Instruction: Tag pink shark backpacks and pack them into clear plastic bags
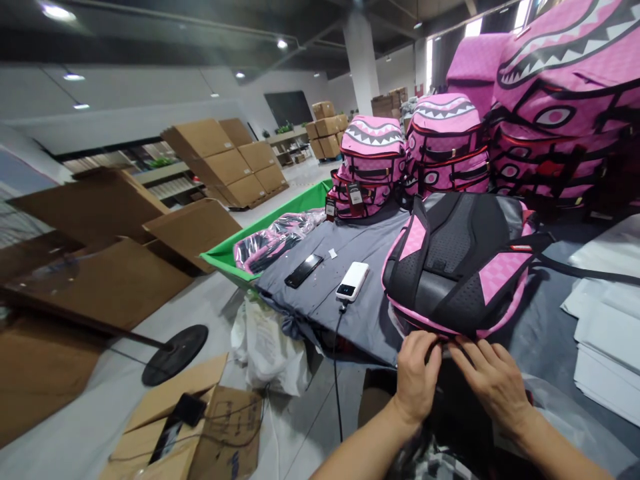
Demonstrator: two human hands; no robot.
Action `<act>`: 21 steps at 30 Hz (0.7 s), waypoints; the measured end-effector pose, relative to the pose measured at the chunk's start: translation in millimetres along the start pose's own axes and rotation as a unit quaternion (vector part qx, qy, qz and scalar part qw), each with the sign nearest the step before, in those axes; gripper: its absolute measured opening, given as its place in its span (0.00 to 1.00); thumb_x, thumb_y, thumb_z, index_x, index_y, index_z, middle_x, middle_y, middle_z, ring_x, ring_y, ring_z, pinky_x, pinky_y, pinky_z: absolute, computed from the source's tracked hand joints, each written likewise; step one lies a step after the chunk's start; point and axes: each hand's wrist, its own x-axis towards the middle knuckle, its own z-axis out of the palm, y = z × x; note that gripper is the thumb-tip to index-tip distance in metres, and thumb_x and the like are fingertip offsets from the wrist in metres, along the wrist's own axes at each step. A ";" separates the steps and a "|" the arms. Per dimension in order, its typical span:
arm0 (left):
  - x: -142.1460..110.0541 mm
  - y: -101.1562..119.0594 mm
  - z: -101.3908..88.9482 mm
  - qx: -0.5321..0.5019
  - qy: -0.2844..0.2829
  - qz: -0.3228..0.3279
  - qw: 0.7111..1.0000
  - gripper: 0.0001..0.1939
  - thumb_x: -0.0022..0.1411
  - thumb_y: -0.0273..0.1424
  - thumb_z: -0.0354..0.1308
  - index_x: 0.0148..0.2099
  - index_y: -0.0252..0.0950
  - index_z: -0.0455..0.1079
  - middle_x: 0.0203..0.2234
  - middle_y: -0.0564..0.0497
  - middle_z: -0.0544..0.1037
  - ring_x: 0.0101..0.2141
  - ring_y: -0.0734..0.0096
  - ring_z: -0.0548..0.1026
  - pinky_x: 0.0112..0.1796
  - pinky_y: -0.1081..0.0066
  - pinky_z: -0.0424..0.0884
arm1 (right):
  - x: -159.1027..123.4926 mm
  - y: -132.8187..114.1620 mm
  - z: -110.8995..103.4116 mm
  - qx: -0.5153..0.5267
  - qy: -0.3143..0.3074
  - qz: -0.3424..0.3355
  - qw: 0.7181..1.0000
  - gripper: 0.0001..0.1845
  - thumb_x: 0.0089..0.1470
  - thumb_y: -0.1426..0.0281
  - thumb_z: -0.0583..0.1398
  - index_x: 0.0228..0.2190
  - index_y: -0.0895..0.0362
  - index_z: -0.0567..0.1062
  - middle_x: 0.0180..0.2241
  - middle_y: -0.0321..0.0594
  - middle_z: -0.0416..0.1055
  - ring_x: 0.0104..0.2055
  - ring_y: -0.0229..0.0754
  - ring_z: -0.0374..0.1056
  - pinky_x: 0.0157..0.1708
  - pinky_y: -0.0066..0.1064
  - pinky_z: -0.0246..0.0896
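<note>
Warehouse floor stretches away from you, pale grey under ceiling lights, with stacked brown cardboard cartons (225, 163) and a thick white concrete pillar (361, 57) in the distance. Directly before you, a pink-and-black backpack (457, 267) lies on a grey cloth-covered table (325, 320), its padded black back panel and straps facing up. Your left hand (417, 373) and your right hand (493, 380) are both at the backpack's near lower edge, side by side. Your left fingers (425, 350) curl over that edge, and your right fingers (473, 353) lie spread across it, touching the fabric. You can't tell from this view whether either hand is clenched on the bag or only resting there. Left of the backpack, a white power bank (353, 281) with a black charging cable (338, 373) lies near a black smartphone (304, 271) on the cloth. Beyond them, pink shark-mouth backpacks (373, 163) stand in a row with hanging tags, and larger ones are piled to your right. A bright green bin (225, 257) holds clear-bagged pink goods (273, 240), while a stack of white sheets (607, 320) lies at the table's right side.
</note>
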 end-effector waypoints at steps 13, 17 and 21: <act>-4.1 -11.7 22.0 0.205 -0.128 0.183 0.953 0.07 0.68 0.26 0.53 0.37 0.37 0.71 0.29 0.48 0.76 0.31 0.64 0.75 0.33 0.67 0.72 | -14.4 19.1 -4.8 0.049 -0.003 -0.051 0.997 0.19 0.55 0.82 0.53 0.41 0.54 0.78 0.41 0.42 0.79 0.43 0.45 0.68 0.46 0.38 0.60; -20.3 12.8 20.3 0.150 -0.228 0.168 0.947 0.05 0.63 0.28 0.60 0.32 0.38 0.71 0.24 0.48 0.76 0.26 0.64 0.74 0.29 0.69 0.69 | -61.8 29.9 -16.5 0.110 0.039 -0.051 0.992 0.25 0.53 0.83 0.52 0.44 0.49 0.77 0.39 0.38 0.80 0.46 0.44 0.70 0.52 0.40 0.60; -53.4 31.7 42.2 0.102 -0.228 0.152 0.956 0.06 0.60 0.26 0.58 0.30 0.40 0.71 0.21 0.47 0.76 0.22 0.63 0.74 0.25 0.68 0.68 | -105.7 39.9 -32.7 0.096 -0.001 -0.073 0.993 0.27 0.54 0.81 0.53 0.49 0.46 0.76 0.39 0.35 0.81 0.42 0.43 0.73 0.52 0.38 0.62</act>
